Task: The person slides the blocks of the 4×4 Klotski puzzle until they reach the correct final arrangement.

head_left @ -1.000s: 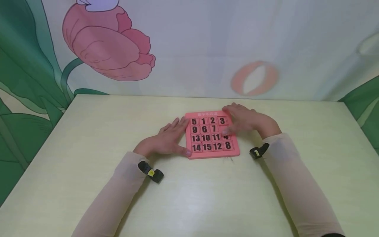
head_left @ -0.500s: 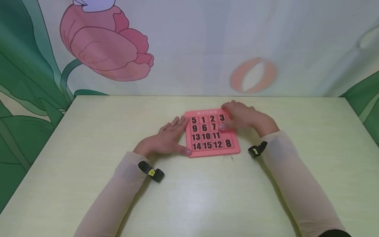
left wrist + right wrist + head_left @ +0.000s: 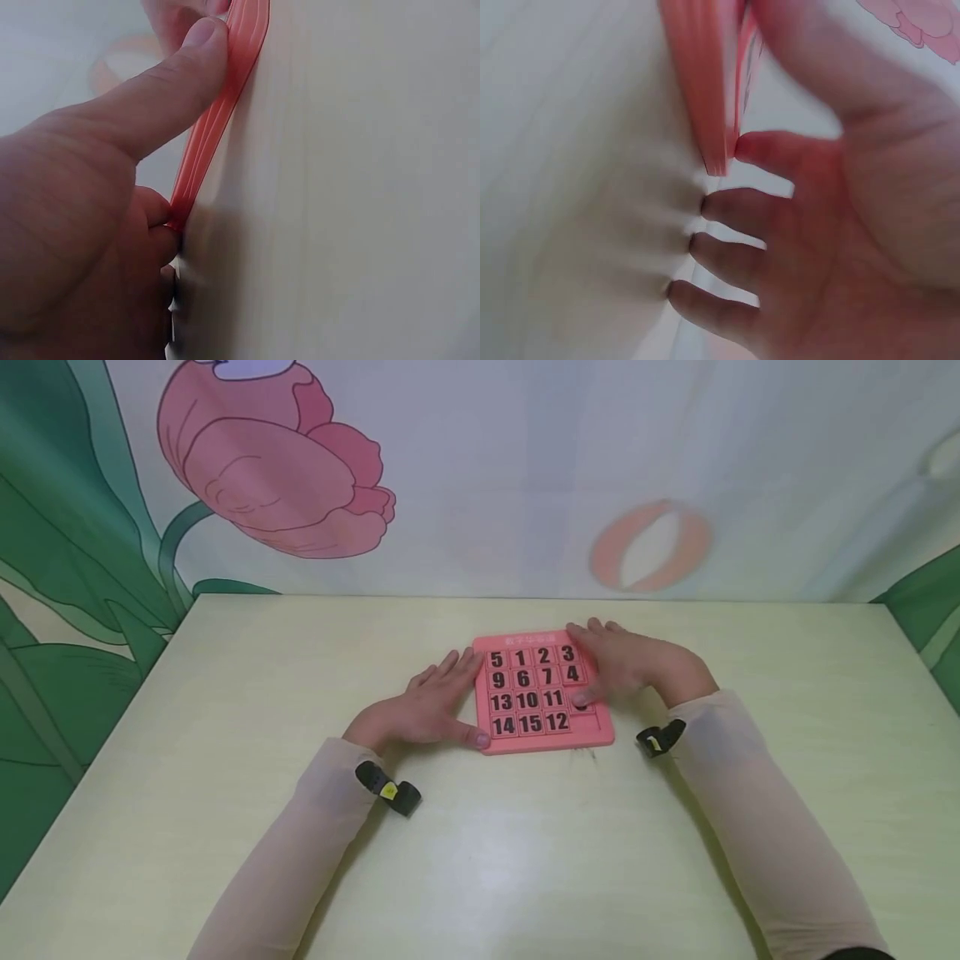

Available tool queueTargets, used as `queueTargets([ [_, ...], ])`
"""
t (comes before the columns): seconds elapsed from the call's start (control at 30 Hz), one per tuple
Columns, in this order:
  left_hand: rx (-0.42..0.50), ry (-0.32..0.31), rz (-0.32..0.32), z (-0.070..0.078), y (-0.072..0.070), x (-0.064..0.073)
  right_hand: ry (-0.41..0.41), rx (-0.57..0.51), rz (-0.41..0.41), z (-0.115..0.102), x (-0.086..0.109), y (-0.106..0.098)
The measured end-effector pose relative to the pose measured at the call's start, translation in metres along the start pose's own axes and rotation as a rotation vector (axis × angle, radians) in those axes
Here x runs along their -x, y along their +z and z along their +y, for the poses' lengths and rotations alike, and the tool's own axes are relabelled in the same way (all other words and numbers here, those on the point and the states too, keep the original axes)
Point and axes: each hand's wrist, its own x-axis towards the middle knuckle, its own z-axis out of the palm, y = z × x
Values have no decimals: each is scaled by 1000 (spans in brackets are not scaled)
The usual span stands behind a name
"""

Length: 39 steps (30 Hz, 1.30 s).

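A pink number slide puzzle (image 3: pixel 527 700) lies flat on the table. My left hand (image 3: pixel 420 712) rests along its left side, fingertips at the upper edge and thumb on the near left corner. In the left wrist view that thumb lies over the puzzle's side (image 3: pixel 214 124). My right hand (image 3: pixel 637 667) is at the right side, index finger by the far corner and thumb pressing a tile in the third row, mostly covering its number. Below that thumb, the near right slot (image 3: pixel 587 724) holds no tile. The right wrist view shows spread fingers beside the puzzle (image 3: pixel 697 75).
The pale table (image 3: pixel 480 852) extends around the puzzle on all sides. A curtain (image 3: pixel 480 477) printed with a pink flower (image 3: pixel 270 468) and green leaves hangs behind its far edge. Black wrist cameras are strapped over both sleeves (image 3: pixel 757 810).
In the right column, tile 4 has slid away from me into the second row, and tile 8 has followed into the third, leaving the near right slot vacant. My left hand stays in place.
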Motion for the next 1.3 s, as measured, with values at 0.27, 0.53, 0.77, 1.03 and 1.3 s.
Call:
queueTargets([
  [0.27,-9,12,1,1,-1,-2,25,-52,-1,-5,6,2],
  [0.53,-21,15,4,8,-3,-4,51,-30,-47,-16,19,7],
  [0.77,-35,-12,5,4,-1,-2,-45,-107,-76,-14,21,5],
  [1.03,-36,-14,-1,2,-2,2,104,-22,-1,-54,16,25],
  [1.3,-9,-25,0,2,2,0,79,-82,-15,-43,20,17],
])
